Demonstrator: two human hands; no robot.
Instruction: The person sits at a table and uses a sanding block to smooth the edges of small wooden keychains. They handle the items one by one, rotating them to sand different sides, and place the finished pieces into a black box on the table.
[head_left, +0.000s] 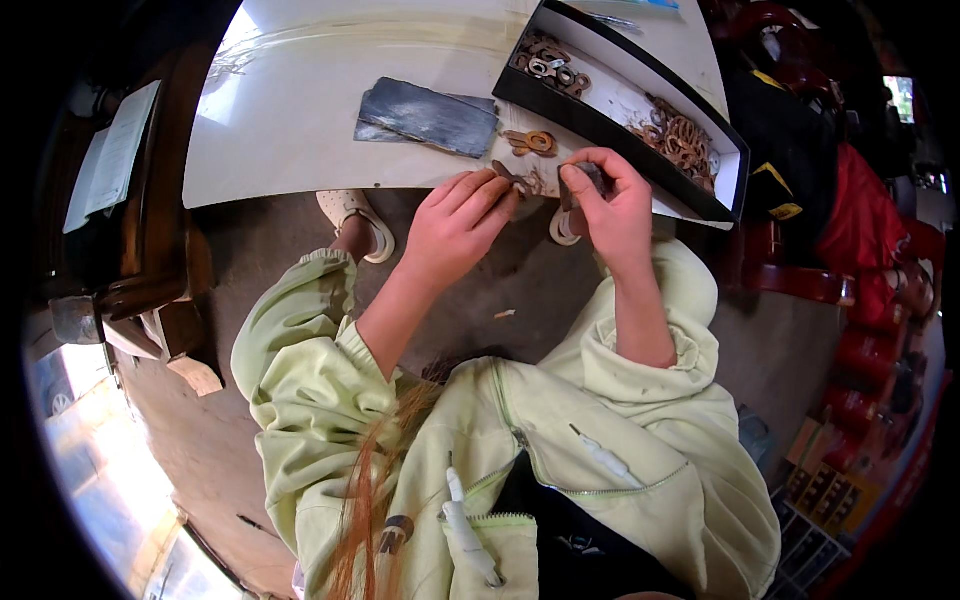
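Observation:
My left hand (455, 225) is closed on a small brown ring-ended piece (508, 176) that pokes out past the fingertips, just over the table's front edge. Across from it, my right hand (615, 210) pinches a small dark, flat piece, which looks like folded sandpaper (588, 180). The two hands are a short gap apart. Beyond them lie a few brown ring-ended pieces (535, 143) on the tabletop. Two dark grey, sandpaper-like sheets (425, 112) overlap to their left. Whether the pieces are wood or rusty metal, I cannot tell.
A long black box with a white inside (565, 118) stands on the right of the white table (290, 130), holding several similar ring-ended pieces in two heaps. Papers (118, 150) rest on dark wooden furniture at left. Red chairs and a dark jacket (775, 150) are at right.

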